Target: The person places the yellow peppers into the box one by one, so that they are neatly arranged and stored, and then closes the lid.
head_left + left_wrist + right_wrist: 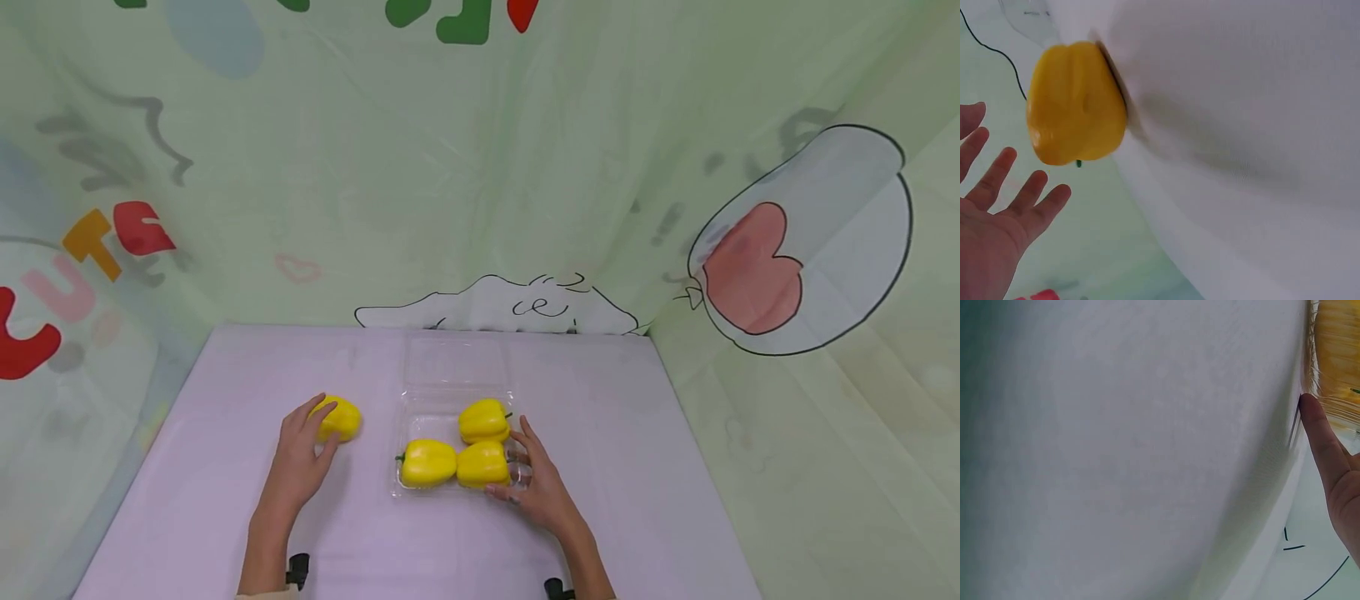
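L hand (300, 458) is lying over the table (225, 500) w/ fingers straight and spread, holding nothing. The loose yellow pepper (341, 418) is sitting just past those fingertips; from the head cam the index tip looks to be touching its near side, but the left wrist cam is showing a gap between the L fingers (1019, 197) and the pepper (1075, 103), so can't tell if there's contact. Pepper is resting on the table, not lifted, a bit of green stem poking out underneath in the wrist view.

R hand (536, 487) is lying flat beside the clear plastic clamshell tray (420, 412), fingers extended and relaxed, not curled round anything. The fingertips are resting against the tray's right wall; right wrist cam is showing one finger (1322, 440) pressing on the ribbed clear plastic w/ yellow showing through it.

Inside the tray, just left of the R fingertips, three yellow peppers are sitting: one at the far side (483, 419), one at the near right (483, 464) closest to the R fingers, one at the near left (427, 462) w/ its stem pointing left. The tray's lid (456, 360) is lying open beyond them, on the far side from both hands.

The loose pepper is lying left of the tray, apart from it, between L fingertips and the tray.
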`<state>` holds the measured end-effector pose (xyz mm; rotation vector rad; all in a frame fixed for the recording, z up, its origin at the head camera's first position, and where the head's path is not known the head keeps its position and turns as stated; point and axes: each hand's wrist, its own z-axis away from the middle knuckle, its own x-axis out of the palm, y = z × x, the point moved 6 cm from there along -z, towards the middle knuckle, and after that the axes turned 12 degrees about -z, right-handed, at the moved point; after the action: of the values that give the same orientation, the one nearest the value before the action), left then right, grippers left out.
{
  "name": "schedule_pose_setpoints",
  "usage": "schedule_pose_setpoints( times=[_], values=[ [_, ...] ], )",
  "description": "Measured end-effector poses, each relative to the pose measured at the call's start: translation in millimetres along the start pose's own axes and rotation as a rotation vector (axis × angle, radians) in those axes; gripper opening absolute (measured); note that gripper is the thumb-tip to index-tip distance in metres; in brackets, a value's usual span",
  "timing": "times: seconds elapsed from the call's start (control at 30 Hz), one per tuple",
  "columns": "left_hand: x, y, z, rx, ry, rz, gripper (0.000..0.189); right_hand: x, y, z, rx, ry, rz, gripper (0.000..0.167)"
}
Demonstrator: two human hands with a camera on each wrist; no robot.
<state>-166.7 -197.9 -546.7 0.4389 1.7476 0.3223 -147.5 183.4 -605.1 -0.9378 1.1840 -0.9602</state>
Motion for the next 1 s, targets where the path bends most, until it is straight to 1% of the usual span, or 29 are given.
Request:
schedule_pose_setpoints(
  times=[0.17, 0.37, 0.6, 0.77, 0.9, 1.0],
  values=[
    [3.0, -10.9, -7.3, -0.01, -0.026, 0.019, 0.051, 0.2, 1.5, 1.4, 0.009, 0.002, -0.005, 0.126],
    [16.1, -25.7, -16.3, -0.052, -0.082, 0.117, 0.053, 0.5, 1.3, 1.7, 0.013, 0.001, -0.015, 0.127],
    [29.5, -40.9, -22.8, -0.098, -0.116, 0.2, 0.056, 0.5, 2.6, 1.6, 0.019, 0.0, -0.008, 0.128],
    [33.4, -45.4, -24.1, -0.094, -0.128, 0.207, 0.055, -0.2, 2.3, 2.3, 0.017, 0.002, -0.013, 0.129],
    [33.3, -45.4, -24.6, -0.07, -0.124, 0.188, 0.054, -0.3, 1.9, 3.4, 0.013, 0.002, -0.008, 0.129],
    [33.1, -44.8, -24.4, -0.058, -0.138, 0.163, 0.053, -0.3, 1.6, 3.4, 0.02, 0.006, -0.006, 0.129]
  ],
)
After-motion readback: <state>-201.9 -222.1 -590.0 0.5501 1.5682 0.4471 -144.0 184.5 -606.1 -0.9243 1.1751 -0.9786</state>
